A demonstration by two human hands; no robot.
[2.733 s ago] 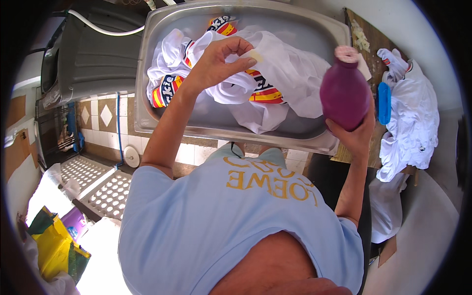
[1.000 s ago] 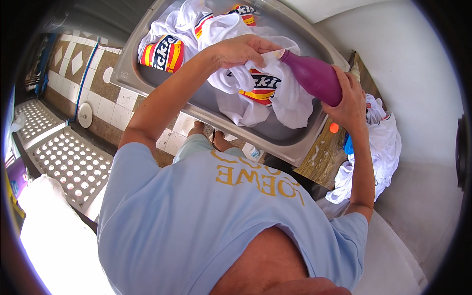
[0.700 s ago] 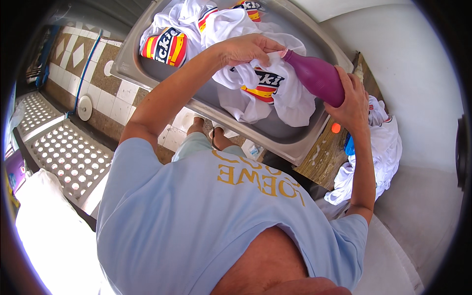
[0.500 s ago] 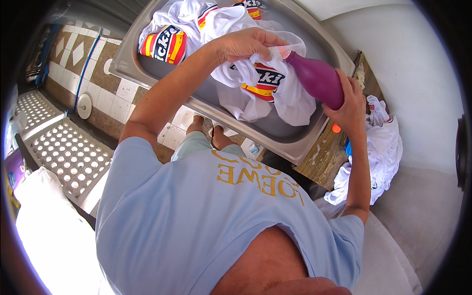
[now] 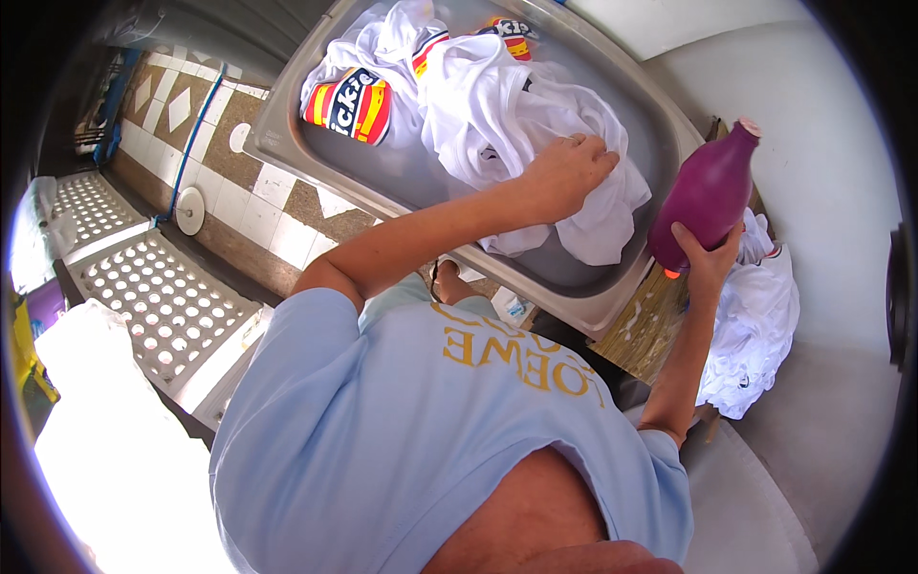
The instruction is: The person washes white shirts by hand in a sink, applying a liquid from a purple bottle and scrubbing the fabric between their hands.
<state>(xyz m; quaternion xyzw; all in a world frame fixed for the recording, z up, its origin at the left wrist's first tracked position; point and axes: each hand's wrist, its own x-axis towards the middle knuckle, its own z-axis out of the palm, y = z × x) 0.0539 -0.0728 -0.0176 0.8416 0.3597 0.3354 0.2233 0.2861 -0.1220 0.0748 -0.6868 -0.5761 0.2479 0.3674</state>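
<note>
Change since the last second: the bottle (image 5: 706,196) is no longer tipped neck-down over the cloth. It now stands nearly upright, neck up and leaning slightly right, lifted clear of the sink (image 5: 612,311) and held over its right rim. The pale pink mouth at the top shows no cap. Judgement: the pouring step looks finished and the work passes to handling the wet cloth.

Right hand (image 5: 703,263): fingers closed round the bottle's base from below, a firm grip, thumb on the near side.

Left hand (image 5: 566,174): has stayed on the cloth throughout. Palm down, fingers curled together, pressing and bunching a fold of the white shirt (image 5: 535,115). Clamped on the fabric rather than lying loose on it, as far as the view shows.

Position of things: the shirt lies heaped in the metal sink, spilling toward the right end. A second heap of white laundry (image 5: 755,335) sits outside the sink to the right, below the bottle, on a worn wooden surface (image 5: 650,330).

Packages, labels, marks:
- Bottle: magenta plastic, round-shouldered, narrow neck. No label visible on the side facing the camera.
- Shirts: two printed patches, horseshoe-shaped, red and yellow bands with a dark blue centre. One at the sink's left end (image 5: 352,99), one at the far rim (image 5: 507,33), partly folded under.
- A small orange object (image 5: 672,274) shows just under the bottle's base; kind not clear.
- Floor at left: brown and white diamond tiles (image 5: 182,105), a white perforated mat (image 5: 153,297).
</note>
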